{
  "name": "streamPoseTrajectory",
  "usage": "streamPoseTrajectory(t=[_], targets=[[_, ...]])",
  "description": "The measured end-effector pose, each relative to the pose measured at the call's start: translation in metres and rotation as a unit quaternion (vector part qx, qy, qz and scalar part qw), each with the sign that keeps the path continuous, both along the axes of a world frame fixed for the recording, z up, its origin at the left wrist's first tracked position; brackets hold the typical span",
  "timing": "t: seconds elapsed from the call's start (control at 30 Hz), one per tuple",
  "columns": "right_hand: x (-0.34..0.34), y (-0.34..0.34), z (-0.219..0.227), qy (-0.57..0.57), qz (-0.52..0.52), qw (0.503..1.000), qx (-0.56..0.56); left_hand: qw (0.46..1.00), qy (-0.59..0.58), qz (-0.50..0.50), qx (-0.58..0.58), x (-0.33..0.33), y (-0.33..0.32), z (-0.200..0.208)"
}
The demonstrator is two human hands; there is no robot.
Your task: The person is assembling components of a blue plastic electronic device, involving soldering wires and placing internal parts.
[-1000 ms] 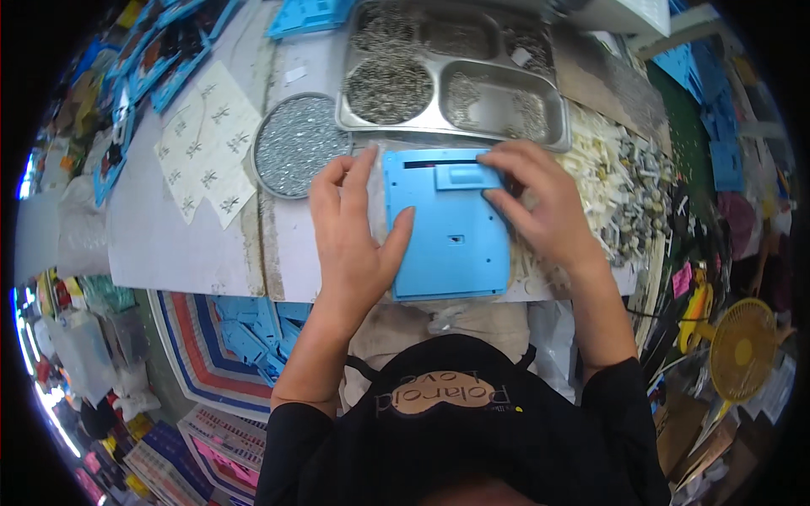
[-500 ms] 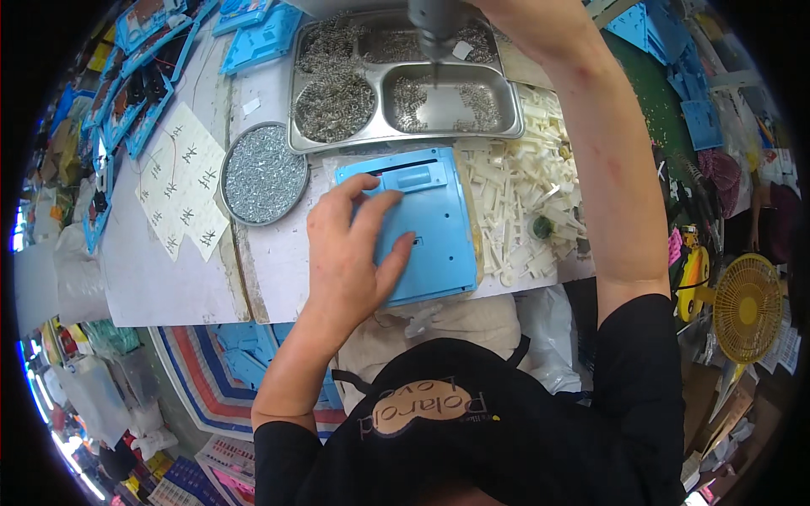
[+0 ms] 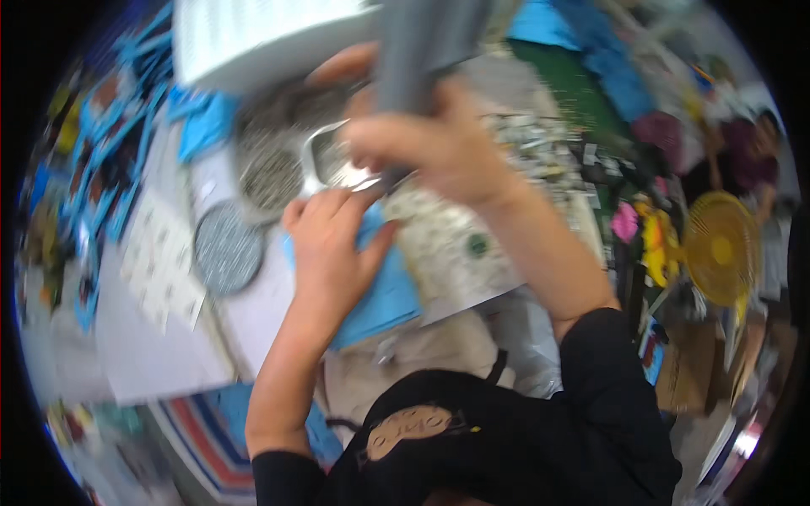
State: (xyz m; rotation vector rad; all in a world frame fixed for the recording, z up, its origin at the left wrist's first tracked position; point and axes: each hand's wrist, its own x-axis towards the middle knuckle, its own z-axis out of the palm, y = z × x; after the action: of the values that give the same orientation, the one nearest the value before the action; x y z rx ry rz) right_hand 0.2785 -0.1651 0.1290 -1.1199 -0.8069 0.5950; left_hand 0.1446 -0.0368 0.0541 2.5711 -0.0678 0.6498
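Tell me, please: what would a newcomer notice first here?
The eye probably falls first on the blurred grey tool in the right hand, at top centre. Below it, the left hand lies on a bright blue panel. Far right, a yellow fan stands out.

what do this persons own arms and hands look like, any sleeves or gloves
Plain black fabric sleeves end near the elbows; both forearms are bare. Neither the left hand nor the right hand wears a glove, and no watch or bracelet shows. Blur hides finer markings.
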Motion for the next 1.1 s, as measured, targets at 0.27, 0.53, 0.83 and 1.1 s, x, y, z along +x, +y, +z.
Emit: streamPoseTrajectory(t=[0.27,0.53,0.83,1.1], targets=[[0.0,-0.021,0.014,0.032,0.085,0.996,-0.016,0.991,0.085,-0.102,-0.022,0.001,-0.014,0.018],[0.015,-0.016,0.01,-0.055,-0.036,0.997,-0.045,0.996,0.06,0.042,-0.043,-0.005,0.059,-0.009],[0.001,-0.019,-0.015,-0.062,-0.145,0.986,-0.052,0.966,0.113,0.232,0.011,-0.056,0.147,-0.035],[-0.008,-0.023,-0.029,-0.011,-0.108,0.992,-0.071,0.967,0.105,0.221,0.066,-0.072,0.147,-0.049]])
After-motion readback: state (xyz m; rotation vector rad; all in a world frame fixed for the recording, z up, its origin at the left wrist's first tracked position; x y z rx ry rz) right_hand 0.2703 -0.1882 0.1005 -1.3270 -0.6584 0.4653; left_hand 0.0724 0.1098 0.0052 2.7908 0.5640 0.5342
